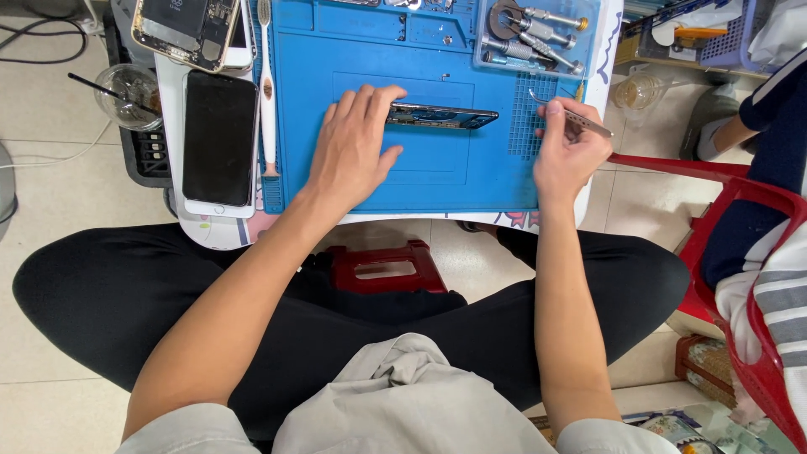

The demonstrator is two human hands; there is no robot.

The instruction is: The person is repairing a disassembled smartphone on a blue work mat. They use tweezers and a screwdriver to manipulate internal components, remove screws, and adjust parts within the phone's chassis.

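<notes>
The fingers [370, 99] of the left hand [353, 147] lie spread and nearly flat, their tips pressing on the left end of an opened phone [443, 116]. The phone stands on its edge near the middle of a blue work mat [420, 185], its long axis running left to right. The left hand is the one touching it. The right hand [567, 151] rests just off the phone's right end, a small gap between them. Its fingers are pinched narrow around a pair of metal tweezers [572, 113], held like a pen, with the curved tip pointing left and away towards the phone's right end.

The mat covers a small white table [593, 189], with the person's crossed legs in black trousers below. To the left of the mat lie a white toothbrush [267, 84], a dark-screened phone [220, 139] face up, and further off another phone with its insides showing [189, 29]. At the far right of the mat a clear tray [538, 34] holds screwdrivers. A red plastic chair [740, 252] stands to the right, with another person seated there.
</notes>
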